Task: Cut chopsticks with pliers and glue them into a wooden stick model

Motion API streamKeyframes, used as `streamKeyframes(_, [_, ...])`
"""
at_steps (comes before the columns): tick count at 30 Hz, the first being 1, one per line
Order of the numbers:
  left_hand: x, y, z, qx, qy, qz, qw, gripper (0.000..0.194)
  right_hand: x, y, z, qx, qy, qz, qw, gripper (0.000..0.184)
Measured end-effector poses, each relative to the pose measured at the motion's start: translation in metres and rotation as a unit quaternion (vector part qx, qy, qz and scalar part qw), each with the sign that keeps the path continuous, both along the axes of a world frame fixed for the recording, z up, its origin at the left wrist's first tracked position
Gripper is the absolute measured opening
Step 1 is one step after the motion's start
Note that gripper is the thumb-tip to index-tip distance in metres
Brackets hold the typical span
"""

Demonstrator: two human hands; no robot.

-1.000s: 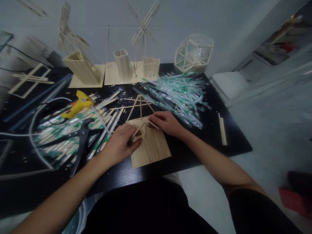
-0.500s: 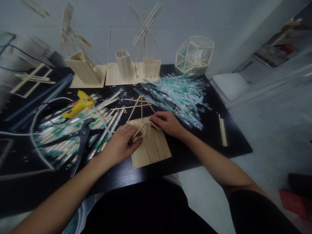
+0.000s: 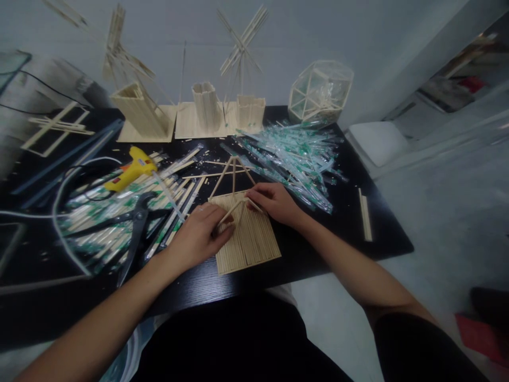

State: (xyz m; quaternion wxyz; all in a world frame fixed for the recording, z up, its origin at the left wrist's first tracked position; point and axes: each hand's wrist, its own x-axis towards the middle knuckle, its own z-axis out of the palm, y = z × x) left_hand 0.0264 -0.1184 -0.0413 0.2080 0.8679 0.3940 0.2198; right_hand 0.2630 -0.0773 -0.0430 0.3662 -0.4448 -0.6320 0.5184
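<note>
A square panel of thin wooden sticks (image 3: 250, 246) lies flat on the black table in front of me. Above its middle is a small peaked frame of wooden sticks (image 3: 232, 211). My left hand (image 3: 203, 229) is closed around the frame's left leg, its thumb over the panel. With fingers pinched, my right hand (image 3: 274, 202) holds the frame near its peak. A second peaked stick frame (image 3: 221, 178) stands at the panel's far edge, its top joined in a point. My fingertips are partly hidden.
To the left are a yellow glue gun (image 3: 133, 171), black pliers (image 3: 137, 225) and wrapped chopsticks (image 3: 107, 231). Torn plastic wrappers (image 3: 296, 154) pile up behind on the right. Stick windmill models (image 3: 205, 109) and a faceted frame (image 3: 321, 90) line the wall. Two loose sticks (image 3: 365, 217) lie at right.
The whole view has shifted slightly, so things sit a little further right. Both hands keep the same hold on the small stick frame.
</note>
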Motion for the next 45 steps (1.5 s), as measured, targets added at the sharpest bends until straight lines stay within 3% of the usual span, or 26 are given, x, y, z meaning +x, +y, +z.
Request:
streamKeyframes(12, [0.0,0.0,0.003,0.01,0.001,-0.006,1.0,0.014,0.0,-0.001,0.003,-0.002,-0.013,0.0,1.0,0.033])
streamKeyframes(22, [0.0,-0.001,0.012,-0.042,-0.043,0.015,0.998,0.017,0.0,-0.001,0.005,-0.001,-0.024,-0.001,1.0,0.033])
streamKeyframes(34, [-0.002,-0.002,0.009,-0.065,-0.074,0.029,0.995,0.013,0.0,-0.002,0.003,0.015,-0.032,-0.003,0.999,0.032])
streamKeyframes(36, [-0.002,-0.001,0.009,-0.066,-0.075,0.031,0.995,0.014,0.001,-0.004,0.006,0.046,-0.051,-0.017,0.998,0.03])
streamKeyframes(39, [-0.002,-0.001,0.009,-0.065,-0.074,0.033,0.995,0.016,0.005,-0.014,0.018,0.149,-0.119,-0.052,0.98,0.025])
streamKeyframes(41, [-0.001,0.0,0.01,-0.065,-0.073,0.035,0.995,0.016,0.008,-0.026,0.028,0.238,-0.17,-0.086,0.952,0.019])
streamKeyframes(45, [-0.001,0.001,0.01,-0.069,-0.077,0.042,0.994,0.017,0.009,-0.055,0.042,0.368,-0.187,-0.235,0.88,0.013])
